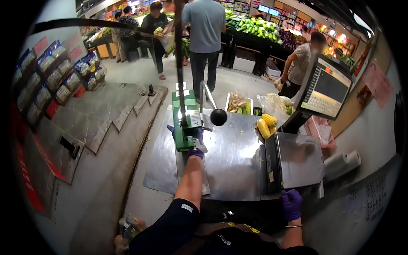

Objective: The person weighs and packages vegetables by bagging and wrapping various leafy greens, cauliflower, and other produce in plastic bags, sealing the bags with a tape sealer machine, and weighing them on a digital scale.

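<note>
My left hand (198, 137), in a purple glove, is at the green machine (183, 127), which has a lever with a black ball knob (219, 117). The machine hides most of this hand. A bit of purple glove sticks out past the machine's left side, and I cannot make out its grip. My right hand (291, 204), also gloved in purple, is curled into a fist by the near edge of the scale (299, 163). Whatever it may hold is hidden. Two ears of corn (267, 125) lie at the back of the metal counter (231, 161), beside the scale.
A monitor (326, 87) rises behind the scale. Rolls of plastic bags (342, 162) lie to its right. A white crate of produce (239, 105) and a clear bag (272, 103) sit beyond the counter. Several people stand near vegetable stands. Bagged goods (53, 76) fill a left rack.
</note>
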A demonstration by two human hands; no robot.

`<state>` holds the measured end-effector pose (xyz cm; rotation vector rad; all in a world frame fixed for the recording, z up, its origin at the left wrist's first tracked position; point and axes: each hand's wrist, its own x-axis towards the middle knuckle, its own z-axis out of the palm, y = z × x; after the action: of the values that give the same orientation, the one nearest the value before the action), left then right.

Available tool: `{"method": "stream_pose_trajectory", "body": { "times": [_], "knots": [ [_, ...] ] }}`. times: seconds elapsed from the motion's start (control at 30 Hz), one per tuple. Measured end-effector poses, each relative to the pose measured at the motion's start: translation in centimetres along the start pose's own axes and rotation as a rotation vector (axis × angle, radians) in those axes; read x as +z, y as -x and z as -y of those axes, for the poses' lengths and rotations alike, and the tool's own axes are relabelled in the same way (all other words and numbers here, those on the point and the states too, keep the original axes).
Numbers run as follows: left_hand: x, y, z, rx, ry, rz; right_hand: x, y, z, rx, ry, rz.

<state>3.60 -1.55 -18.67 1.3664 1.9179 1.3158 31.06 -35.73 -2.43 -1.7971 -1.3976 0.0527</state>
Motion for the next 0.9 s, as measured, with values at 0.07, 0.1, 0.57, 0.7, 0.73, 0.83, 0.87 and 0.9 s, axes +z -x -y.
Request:
{"method": "stream_pose_trajectory", "body": {
  "times": [0.07,0.1,0.57,0.7,0.73,0.83,0.87,0.9],
  "knots": [
    [-0.3,-0.1,0.1,0.029,0.008,-0.042,-1.3,-0.1,0.5,0.008,0.015,-0.042],
    [-0.5,-0.1,0.0,0.047,0.01,-0.058,-1.8,0.0,-0.1,0.045,-0.001,-0.057],
    [-5.3,6.2,-3.4,0.154,0.101,0.324,-11.4,-1.6,-11.0,0.017,-0.045,-0.077],
    [-11.9,14.9,-18.3,0.161,-0.022,0.573,-14.7,-3.3,-16.8,-0.088,-0.097,0.005],
    [-12.5,14.8,-19.7,0.258,0.099,0.45,-15.5,-3.6,-18.1,-0.084,-0.126,0.029],
    [-15.2,18.5,-28.8,0.37,0.09,0.126,-18.2,-3.7,-20.9,-0.07,-0.121,0.079],
    [-15.5,20.3,-31.1,0.431,0.128,0.126,-19.0,-3.5,-21.8,-0.048,-0.126,0.105],
    [-15.3,21.6,-32.3,0.44,0.152,0.118,-19.7,-3.5,-22.6,-0.039,-0.134,0.133]
  ]
}}
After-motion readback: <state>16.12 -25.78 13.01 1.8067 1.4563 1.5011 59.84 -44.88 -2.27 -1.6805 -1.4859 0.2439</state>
